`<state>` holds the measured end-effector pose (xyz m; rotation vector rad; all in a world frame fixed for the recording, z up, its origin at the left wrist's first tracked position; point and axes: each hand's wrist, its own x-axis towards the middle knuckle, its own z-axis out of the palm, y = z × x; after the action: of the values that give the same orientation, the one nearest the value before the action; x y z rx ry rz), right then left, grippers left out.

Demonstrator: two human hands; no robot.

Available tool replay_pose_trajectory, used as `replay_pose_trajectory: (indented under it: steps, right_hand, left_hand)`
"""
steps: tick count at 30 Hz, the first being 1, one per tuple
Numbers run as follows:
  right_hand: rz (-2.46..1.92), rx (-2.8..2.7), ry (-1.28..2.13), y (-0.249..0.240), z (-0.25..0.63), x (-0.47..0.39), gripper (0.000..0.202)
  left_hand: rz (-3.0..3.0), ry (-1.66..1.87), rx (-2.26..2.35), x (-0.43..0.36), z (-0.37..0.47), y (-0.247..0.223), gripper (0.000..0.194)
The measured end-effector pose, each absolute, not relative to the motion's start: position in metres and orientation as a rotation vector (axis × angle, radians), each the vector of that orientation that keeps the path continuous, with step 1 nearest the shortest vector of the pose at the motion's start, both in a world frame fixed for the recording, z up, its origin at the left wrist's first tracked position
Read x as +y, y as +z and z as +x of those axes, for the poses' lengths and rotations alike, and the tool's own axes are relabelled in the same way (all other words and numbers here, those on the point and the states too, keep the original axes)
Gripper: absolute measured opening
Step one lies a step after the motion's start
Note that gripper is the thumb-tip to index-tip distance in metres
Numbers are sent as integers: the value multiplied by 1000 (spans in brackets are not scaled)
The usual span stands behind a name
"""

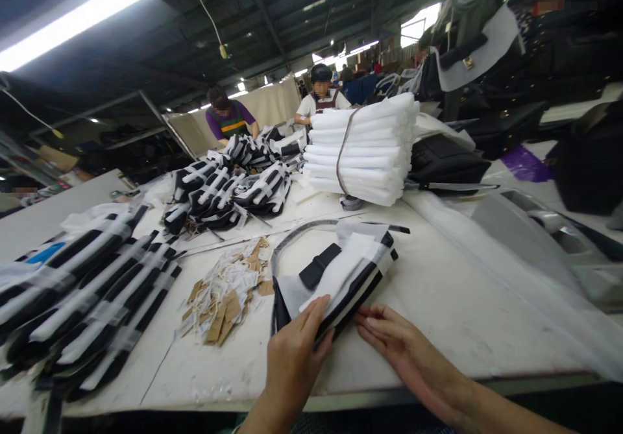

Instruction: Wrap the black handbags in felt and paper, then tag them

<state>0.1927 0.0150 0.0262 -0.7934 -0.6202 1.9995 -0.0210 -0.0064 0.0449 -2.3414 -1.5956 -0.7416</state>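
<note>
A black handbag [363, 288] lies tilted on the white table in front of me, with white foam sheet [348, 259] laid over it. Its dark strap [292, 231] loops out to the far left across the tabletop. My left hand [299, 343] grips the bag's near left corner, thumb below and fingers on the foam. At the bag's near long edge is my right hand [394, 337], its fingers stretched out and their tips against or just beside the edge. A black flap tab [320, 266] shows between the foam and a translucent sheet.
Left of the bag is a heap of paper tags with strings [226, 298]. Wrapped black bags [97, 291] lie at far left, more bags [228, 184] behind. A tied stack of white foam sheets [360, 148] and a grey tape dispenser [540, 226] stand beyond. Two people work across the table.
</note>
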Motion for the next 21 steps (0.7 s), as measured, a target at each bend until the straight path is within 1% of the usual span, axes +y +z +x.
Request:
replay_pose_trajectory:
  steps: [3,6,9,12,14,16,19,21]
  right_hand:
    - [-742,-480,2088,17,197,15,35]
    - [-694,-584,2200,24,204,17,38]
    - [-671,-841,2260,40,206,18,44]
    - [-635,-841,2264,47,199,16,55]
    - [-649,-693,2262,45,192,13,55]
    - [-697,-546,2240,41,184,9,49]
    - [-684,-423,2212,38,176,4,43]
    - [-676,-394,2200,39,174,2,40]
  left_hand:
    - [-2336,-748,-1675,-15,-19,53,43]
    - [-2389,-685,-1680,-23,-22,54,49]
    - [-2371,-594,-1642,-28,-25,43,54]
    - [-2291,-534,-1519,-28,-23,25,62]
    - [-2248,-477,-1410,-26,-22,11,69]
    - [-2204,-427,-1325,-23,-24,-1,72]
    - [-2209,-419,-1216,-19,-32,-11,67]
    - [-2220,-426,-1190,-17,-37,-13,68]
